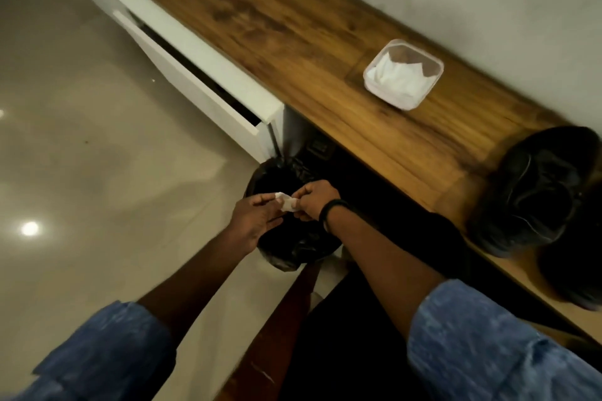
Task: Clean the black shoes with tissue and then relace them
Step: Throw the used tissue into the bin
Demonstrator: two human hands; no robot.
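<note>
A small crumpled white tissue [287, 202] hangs between my hands, right over a bin lined with a black bag [299, 247] on the floor. My right hand [314, 200] pinches the tissue with curled fingers. My left hand [257, 218] touches its other end with fairly straight fingers. A black shoe [534, 192] lies on the wooden table [293, 36] at the right, and a second dark shape [576, 273], blurred, sits nearer the right edge. A clear plastic box of white tissues [402, 73] stands on the table farther back.
A white cabinet [195, 81] with a slightly open drawer stands left of the table, beside the bin. Glossy pale floor tiles [81, 156] fill the left side. A reddish-brown wooden piece [277, 319] runs below the bin toward me.
</note>
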